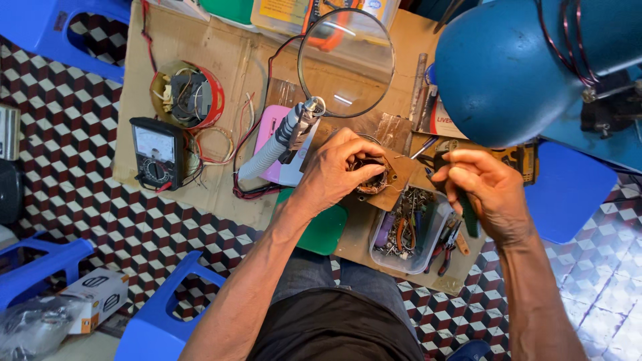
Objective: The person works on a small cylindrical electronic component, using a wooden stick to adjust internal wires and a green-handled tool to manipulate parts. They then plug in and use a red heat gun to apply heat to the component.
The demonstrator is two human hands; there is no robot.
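At the frame's centre the left hand closes around a small round copper-wound coil resting on the cardboard-covered bench. The right hand, just to its right, pinches a dark-handled tool whose tip is hidden. Fingers cover most of the coil, beneath the magnifying glass.
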